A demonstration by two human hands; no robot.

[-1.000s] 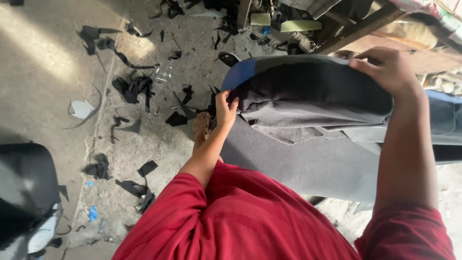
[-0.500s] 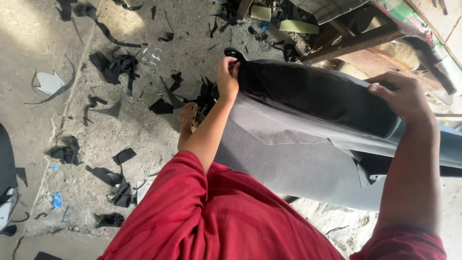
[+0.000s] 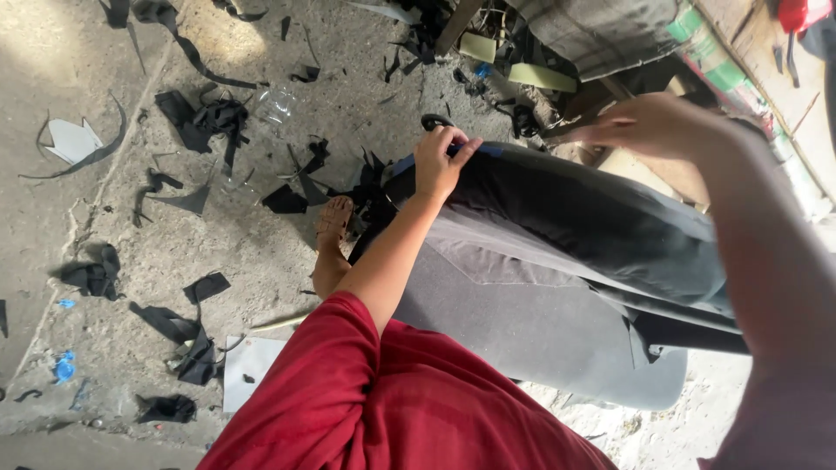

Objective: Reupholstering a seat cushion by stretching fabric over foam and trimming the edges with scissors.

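Cover [image 3: 566, 218]: L hand [image 3: 438, 161] gripping its edge; R hand [image 3: 649, 126] now lifting off, open. Long axis running upper-left to lower-right.

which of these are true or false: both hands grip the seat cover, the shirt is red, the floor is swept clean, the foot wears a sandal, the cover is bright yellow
1. Both hands grip the seat cover. False: the left hand holds the edge of the seat cover, but the right hand is raised above it and its grip cannot be seen.
2. The shirt is red. True.
3. The floor is swept clean. False: black scraps lie scattered over it.
4. The foot wears a sandal. True.
5. The cover is bright yellow. False: it is grey and black, with a bit of blue at the top edge.
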